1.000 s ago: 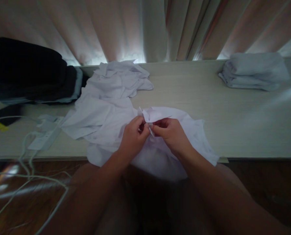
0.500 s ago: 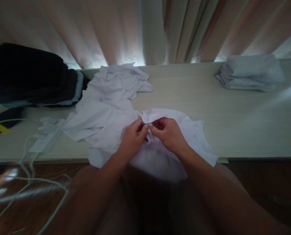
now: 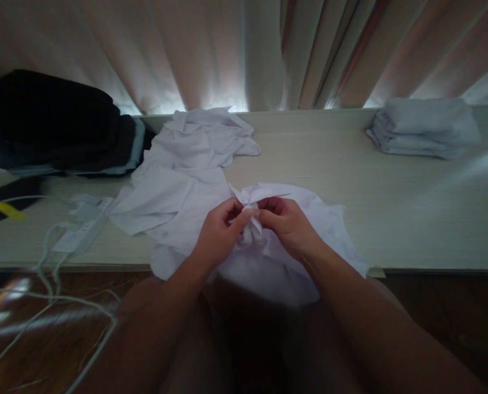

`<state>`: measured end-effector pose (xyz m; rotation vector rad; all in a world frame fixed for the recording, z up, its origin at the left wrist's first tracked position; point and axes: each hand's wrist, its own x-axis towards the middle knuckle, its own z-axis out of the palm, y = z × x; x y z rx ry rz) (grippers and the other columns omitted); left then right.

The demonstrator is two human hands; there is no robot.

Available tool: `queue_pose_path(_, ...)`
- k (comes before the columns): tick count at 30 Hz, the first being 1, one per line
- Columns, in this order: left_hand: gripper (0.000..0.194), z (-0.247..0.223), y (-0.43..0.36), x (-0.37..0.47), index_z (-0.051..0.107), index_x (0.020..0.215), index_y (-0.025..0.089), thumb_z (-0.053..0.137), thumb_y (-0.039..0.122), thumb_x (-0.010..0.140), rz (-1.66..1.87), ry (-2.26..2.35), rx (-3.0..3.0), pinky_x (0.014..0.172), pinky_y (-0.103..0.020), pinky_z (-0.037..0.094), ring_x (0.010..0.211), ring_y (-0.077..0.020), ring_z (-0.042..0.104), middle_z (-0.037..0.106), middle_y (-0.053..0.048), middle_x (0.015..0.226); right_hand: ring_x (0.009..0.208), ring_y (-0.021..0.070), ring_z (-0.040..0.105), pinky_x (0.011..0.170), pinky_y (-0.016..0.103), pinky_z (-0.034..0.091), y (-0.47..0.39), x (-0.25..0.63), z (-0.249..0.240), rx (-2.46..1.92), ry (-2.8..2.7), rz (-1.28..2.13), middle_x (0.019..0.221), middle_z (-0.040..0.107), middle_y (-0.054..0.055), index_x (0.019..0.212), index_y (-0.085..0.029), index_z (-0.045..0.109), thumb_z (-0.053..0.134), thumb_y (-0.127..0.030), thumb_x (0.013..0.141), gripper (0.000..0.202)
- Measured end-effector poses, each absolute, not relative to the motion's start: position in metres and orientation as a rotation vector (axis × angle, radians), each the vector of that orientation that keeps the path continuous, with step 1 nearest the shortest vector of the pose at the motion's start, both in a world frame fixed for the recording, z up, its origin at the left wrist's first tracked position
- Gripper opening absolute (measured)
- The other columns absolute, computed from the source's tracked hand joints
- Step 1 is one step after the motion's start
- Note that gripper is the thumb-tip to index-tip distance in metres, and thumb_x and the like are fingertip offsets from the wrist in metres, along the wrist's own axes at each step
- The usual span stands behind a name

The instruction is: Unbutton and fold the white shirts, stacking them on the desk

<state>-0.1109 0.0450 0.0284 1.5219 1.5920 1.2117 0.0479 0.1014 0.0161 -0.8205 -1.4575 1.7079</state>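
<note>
A white shirt (image 3: 309, 210) lies loosely over the front edge of the bench and partly over my lap. Near its collar-like edge, my left hand (image 3: 223, 227) pinches the fabric between thumb and fingers. Close against it, my right hand (image 3: 287, 221) is also closed on the same gathered cloth, the two thumbs almost touching. Whatever small detail sits between the fingertips is too small to make out. More crumpled white cloth (image 3: 195, 142) spreads to the left and back; whether it belongs to the same shirt I cannot tell.
A stack of dark folded clothes (image 3: 59, 120) stands at the back left, and folded white clothes (image 3: 427, 128) sit at the back right. A white power strip (image 3: 83, 227) with cables (image 3: 51, 298) lies at the left edge. Curtains (image 3: 211, 49) hang behind the bench (image 3: 412, 219).
My fingertips have shifted slightly and closed nearer together on the cloth, and a gathered fold now shows below them. The whole view has moved a little.
</note>
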Motion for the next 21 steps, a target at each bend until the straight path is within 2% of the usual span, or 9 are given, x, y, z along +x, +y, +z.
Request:
queue_pose_path(3,0.028,0.029,0.044,-0.113,0.06,0.073,0.02,0.062,0.042,0.091,1.214,1.626,1.558,0.052,-0.022,0.043,0.058,-0.0122,0.055,0.06,0.002,0.063,0.07,0.0142,0.063,0.067,0.026,0.049,0.1,0.046,0.016,-0.826,-1.458,1.686,0.081,0.074,0.002,0.088,-0.019,0.077,0.072,-0.033,0.079,0.018)
queue_pose_path(7,0.031,0.027,0.046,-0.117,0.059,0.071,0.02,0.059,0.043,0.093,1.19,1.596,1.556,0.051,-0.022,0.041,0.055,-0.012,0.052,0.057,0.003,0.06,0.067,0.0138,0.062,0.066,0.027,0.049,0.099,0.046,0.017,-0.756,-1.343,1.849,0.08,0.073,0.003,0.088,-0.018,0.076,0.072,-0.032,0.078,0.018)
queue_pose_path(13,0.029,0.026,0.051,-0.12,0.055,0.074,0.021,0.056,0.042,0.094,1.171,1.514,1.453,0.053,-0.023,0.042,0.058,-0.0125,0.051,0.056,0.003,0.064,0.063,0.0124,0.059,0.062,0.027,0.049,0.097,0.043,0.022,-0.831,-1.176,1.926,0.076,0.068,0.0,0.084,-0.018,0.068,0.075,-0.034,0.074,0.02)
queue_pose_path(19,0.029,0.028,0.054,-0.123,0.054,0.07,0.02,0.061,0.039,0.091,1.167,1.431,1.488,0.052,-0.022,0.038,0.057,-0.0111,0.047,0.051,0.004,0.062,0.059,0.0138,0.061,0.057,0.027,0.052,0.102,0.047,0.019,-0.803,-1.257,1.74,0.074,0.066,-0.004,0.111,-0.024,0.056,0.077,-0.044,0.079,0.043)
queue_pose_path(21,0.026,0.03,0.055,-0.123,0.054,0.069,0.019,0.063,0.034,0.088,1.2,1.388,1.459,0.052,-0.021,0.038,0.057,-0.0104,0.046,0.051,0.004,0.063,0.056,0.0126,0.059,0.054,0.026,0.052,0.103,0.048,0.017,-0.758,-1.315,1.727,0.071,0.064,-0.005,0.108,-0.024,0.058,0.076,-0.044,0.081,0.039)
